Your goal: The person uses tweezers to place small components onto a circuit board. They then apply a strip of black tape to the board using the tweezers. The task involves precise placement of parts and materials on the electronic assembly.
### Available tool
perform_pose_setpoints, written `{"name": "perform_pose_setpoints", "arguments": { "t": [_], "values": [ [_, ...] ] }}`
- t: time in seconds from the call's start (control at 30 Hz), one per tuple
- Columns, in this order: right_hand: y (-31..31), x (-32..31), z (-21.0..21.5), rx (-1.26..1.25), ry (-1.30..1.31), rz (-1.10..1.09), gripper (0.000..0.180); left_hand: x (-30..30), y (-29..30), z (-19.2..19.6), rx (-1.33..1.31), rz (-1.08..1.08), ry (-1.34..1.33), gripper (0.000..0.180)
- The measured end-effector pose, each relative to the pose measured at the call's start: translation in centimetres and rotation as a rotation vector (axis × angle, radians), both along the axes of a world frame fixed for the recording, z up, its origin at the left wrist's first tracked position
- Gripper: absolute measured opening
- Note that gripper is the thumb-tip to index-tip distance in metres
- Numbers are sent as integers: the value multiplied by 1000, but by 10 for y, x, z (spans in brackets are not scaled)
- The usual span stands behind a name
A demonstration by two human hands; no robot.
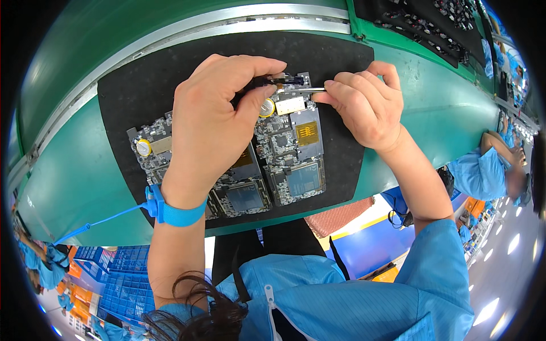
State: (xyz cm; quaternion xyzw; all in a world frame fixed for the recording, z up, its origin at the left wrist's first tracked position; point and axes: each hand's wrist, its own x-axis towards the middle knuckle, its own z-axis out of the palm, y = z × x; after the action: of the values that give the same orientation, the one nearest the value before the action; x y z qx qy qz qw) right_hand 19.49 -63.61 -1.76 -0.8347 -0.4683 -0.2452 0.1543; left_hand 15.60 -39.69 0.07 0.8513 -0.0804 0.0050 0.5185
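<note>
Tweezers (310,90) are held in the right hand (365,105) and a small dark part (291,80) in the left hand (213,108), at the far end of a circuit board (281,143), where fiddly work seems underway and steadiness needed next.

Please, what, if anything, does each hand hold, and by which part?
The right hand holds a slim metal tool by its right part. The left hand seems to pinch a small dark part; exactly where is hidden.
</note>
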Motion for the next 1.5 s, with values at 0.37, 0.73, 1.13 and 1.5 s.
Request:
{"name": "perform_pose_setpoints", "arguments": {
  "t": [0.37,0.73,1.13,1.5],
  "values": [
    [-11,4,8,-157,-22,185,24,0,-1,0,-9,3,5,27],
    [-17,4,8,-20,57,75,26,1,-1,4,11,13,26,30],
    [-66,95,73,137,127,-809,51,-7,14,36,15,137,6,35],
    [-80,107,89,-360,126,-933,29,-15,18,43,14,-58,-28,21]
  ]
}}
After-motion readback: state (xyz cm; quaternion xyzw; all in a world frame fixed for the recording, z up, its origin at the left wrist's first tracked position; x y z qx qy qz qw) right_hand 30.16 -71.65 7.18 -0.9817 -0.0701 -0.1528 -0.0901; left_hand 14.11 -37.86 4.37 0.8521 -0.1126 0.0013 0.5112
